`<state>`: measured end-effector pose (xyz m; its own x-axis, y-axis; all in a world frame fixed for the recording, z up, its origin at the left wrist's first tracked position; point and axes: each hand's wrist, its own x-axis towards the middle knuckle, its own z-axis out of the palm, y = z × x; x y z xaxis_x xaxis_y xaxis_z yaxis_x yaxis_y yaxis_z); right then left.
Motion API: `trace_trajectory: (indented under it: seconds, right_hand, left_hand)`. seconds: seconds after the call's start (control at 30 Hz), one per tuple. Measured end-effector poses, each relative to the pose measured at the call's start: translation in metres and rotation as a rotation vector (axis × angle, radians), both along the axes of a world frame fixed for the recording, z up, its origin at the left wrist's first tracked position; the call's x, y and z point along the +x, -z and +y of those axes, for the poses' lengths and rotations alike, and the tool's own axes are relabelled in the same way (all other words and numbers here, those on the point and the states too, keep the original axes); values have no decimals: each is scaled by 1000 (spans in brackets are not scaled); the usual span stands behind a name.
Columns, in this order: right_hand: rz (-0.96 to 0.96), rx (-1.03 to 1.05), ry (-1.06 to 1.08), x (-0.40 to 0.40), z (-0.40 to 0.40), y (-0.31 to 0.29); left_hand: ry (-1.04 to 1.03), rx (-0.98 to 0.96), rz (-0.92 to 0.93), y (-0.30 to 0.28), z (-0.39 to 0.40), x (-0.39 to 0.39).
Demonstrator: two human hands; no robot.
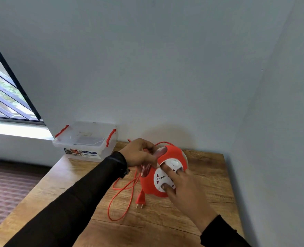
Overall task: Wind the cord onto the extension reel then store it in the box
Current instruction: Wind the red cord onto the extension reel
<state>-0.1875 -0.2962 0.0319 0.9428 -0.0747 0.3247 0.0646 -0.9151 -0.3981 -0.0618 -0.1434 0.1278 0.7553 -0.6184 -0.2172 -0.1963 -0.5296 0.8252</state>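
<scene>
The reel (pixel 162 172), red with a white socket face, sits near the table's (pixel 210 175) back edge. My right hand (pixel 185 191) lies open with its fingers spread across that face; my left hand (pixel 138 152) pinches the cord (pixel 121 196), blurred there. Loose loops and the plug (pixel 140 199) lie in front. The clear box (pixel 85 141) at the back left corner reads "MULTI-BOX".

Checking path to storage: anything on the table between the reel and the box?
Head view: the left hand and its dark sleeve lie between reel and box; nothing else.
</scene>
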Motion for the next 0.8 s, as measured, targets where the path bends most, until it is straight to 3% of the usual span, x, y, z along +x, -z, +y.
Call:
trace_trajectory:
  seconds: [0.17, 0.4, 0.67, 0.8]
  right_hand:
    - [-43, -102, 68, -2, -5, 7]
    - [-75, -18, 113, -1, -10, 5]
    - [-54, 413, 218, 8, -20, -8]
    - [-59, 888, 251, 10, -20, -15]
  left_hand:
    - [-51, -55, 13, 20, -1, -10]
    - [-130, -225, 3, 42, 3, -27]
    - [-376, -538, 106, 64, -14, -59]
    - [-437, -648, 108, 75, -31, -78]
